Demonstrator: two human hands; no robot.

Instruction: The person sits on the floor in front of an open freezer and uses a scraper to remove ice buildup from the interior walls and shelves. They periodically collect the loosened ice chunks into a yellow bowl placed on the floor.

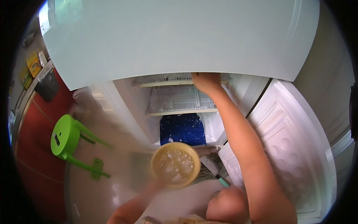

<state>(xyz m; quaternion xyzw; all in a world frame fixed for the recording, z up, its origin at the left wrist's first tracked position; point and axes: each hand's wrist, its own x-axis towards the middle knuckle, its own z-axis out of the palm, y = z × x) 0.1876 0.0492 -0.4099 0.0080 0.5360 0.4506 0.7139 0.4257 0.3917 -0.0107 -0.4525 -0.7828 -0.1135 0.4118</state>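
The lower compartment of a white fridge-freezer stands open, with frosted wire-tube shelves (181,100) inside. My right hand (206,82) reaches in at the top shelf, its fingers mostly hidden by the edge of the closed upper door (179,42). My left hand (163,179) is blurred at the near left rim of a yellow plastic basin (198,165), which contains water and loose ice. A blue cloth (181,127) dotted with ice bits lies on the compartment floor. To the right of the basin lies a cleaver-like tool with a green handle (223,181).
The open lower door (282,145) spreads along the right. A green plastic stool (65,137) with a small dark object on its seat stands at left, before red cabinets (36,134). A grey cloth (208,173) lies under the tool. My knee is at bottom right.
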